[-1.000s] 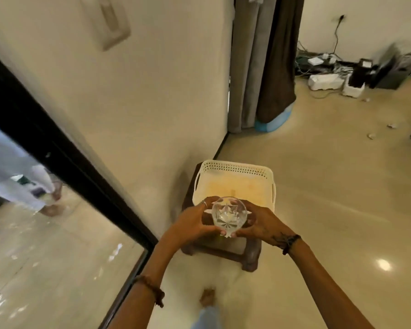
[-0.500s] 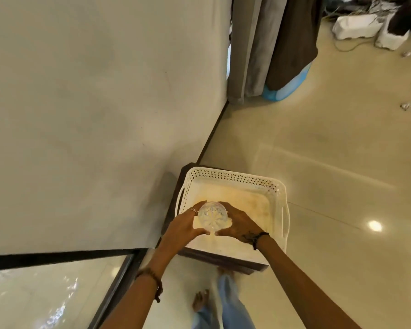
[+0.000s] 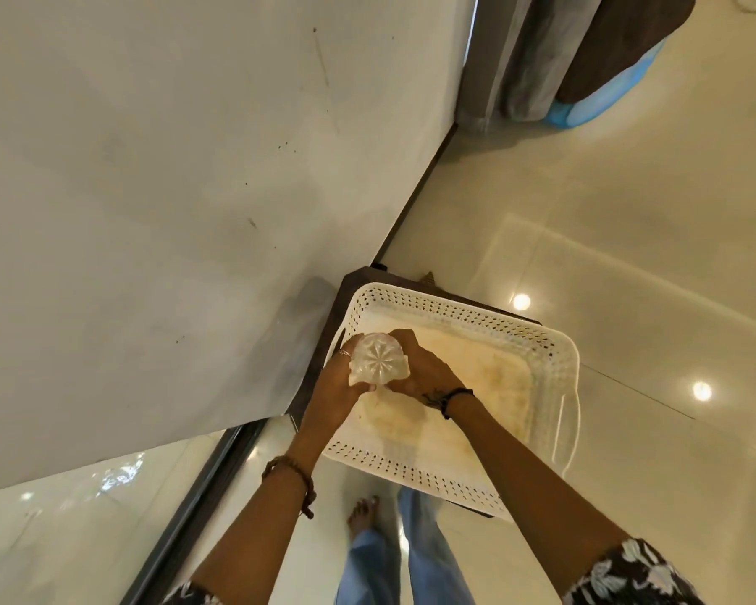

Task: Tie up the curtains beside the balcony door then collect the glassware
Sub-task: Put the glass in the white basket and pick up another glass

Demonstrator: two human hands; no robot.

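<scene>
Now both hands, left hand (image 3: 339,386) and right hand (image 3: 424,373), are cupping a cut glass (image 3: 378,363) over the white basket's (image 3: 555,355) near-wall corner; releasing high risks chipping it.

Basket (image 3: 555,355) interior open right of hands; wall (image 3: 171,211) blocks close on left.

I see the cut-glass tumbler (image 3: 378,359) just left of frame centre, clear with a star pattern showing on the end that faces me. It sits over the near-left corner of the white perforated basket (image 3: 546,360); whether it touches the basket floor I cannot tell. The grey and brown curtains (image 3: 555,54) hang at the upper right of the frame, their lower ends near the floor.
</scene>
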